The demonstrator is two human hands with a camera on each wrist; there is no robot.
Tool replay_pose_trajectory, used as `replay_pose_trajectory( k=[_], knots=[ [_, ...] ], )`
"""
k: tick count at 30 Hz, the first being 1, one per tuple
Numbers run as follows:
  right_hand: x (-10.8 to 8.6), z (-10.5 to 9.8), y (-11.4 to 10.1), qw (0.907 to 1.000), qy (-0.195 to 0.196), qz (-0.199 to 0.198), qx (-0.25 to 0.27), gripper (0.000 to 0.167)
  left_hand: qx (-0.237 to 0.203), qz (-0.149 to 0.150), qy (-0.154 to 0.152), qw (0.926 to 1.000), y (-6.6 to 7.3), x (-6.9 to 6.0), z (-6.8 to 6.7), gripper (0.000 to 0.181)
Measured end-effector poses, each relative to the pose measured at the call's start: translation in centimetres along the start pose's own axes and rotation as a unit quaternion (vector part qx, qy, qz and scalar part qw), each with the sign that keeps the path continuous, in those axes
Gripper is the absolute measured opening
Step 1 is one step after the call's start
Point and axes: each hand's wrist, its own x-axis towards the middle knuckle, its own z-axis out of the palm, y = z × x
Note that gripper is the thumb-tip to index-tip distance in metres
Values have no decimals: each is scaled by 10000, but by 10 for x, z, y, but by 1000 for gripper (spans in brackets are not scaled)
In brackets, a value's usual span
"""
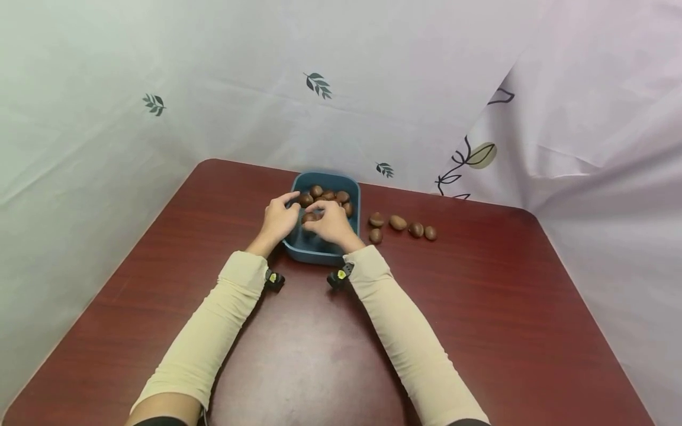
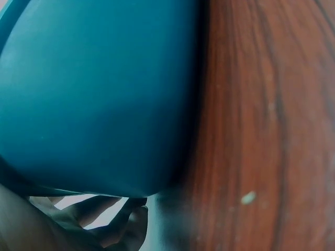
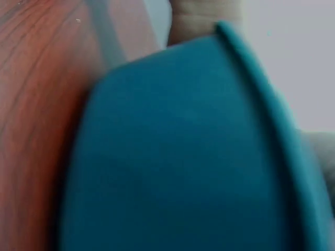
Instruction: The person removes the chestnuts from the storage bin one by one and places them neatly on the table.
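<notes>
A blue rectangular container point(image 1: 314, 258) stands near the table's far edge with several glossy brown oval nuts point(image 1: 317, 191) inside. At its left rim, my left hand point(image 1: 279, 220) grips the wall; in the left wrist view its fingers point(image 2: 118, 230) show beyond the container's outer side point(image 2: 99, 99). My right hand point(image 1: 333, 223) reaches over the right rim, with thumb and index finger around one brown nut point(image 1: 309, 218) above the container's floor. The right wrist view is blurred and mostly filled by the container's wall point(image 3: 172, 146), so the fingertips' contact is hidden there.
On the table right of the container lie several more brown nuts point(image 1: 398, 223), some in a loose row. The reddish-brown table point(image 1: 506, 307) has rounded far corners. A pale cloth point(image 1: 240, 106) with leaf prints hangs behind and at the sides.
</notes>
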Motion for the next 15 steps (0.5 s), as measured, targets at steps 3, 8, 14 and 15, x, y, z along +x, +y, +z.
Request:
replay_pose_trajectory(
  k=[3,8,14,15],
  knots=[
    [-11,-17,-1,9998,178,-8,101,32,41,-11,101,9999,2,1,0,45],
    [-31,-46,8,9975,538,257,391,33,92,-146,143,9997,4,2,2,46],
    [-54,-77,23,9916,976,522,669,33,136,-186,135,9996,3,1,3,46],
    [-57,-82,25,9908,1051,555,640,33,153,-177,151,9996,2,1,3,46]
  ],
)
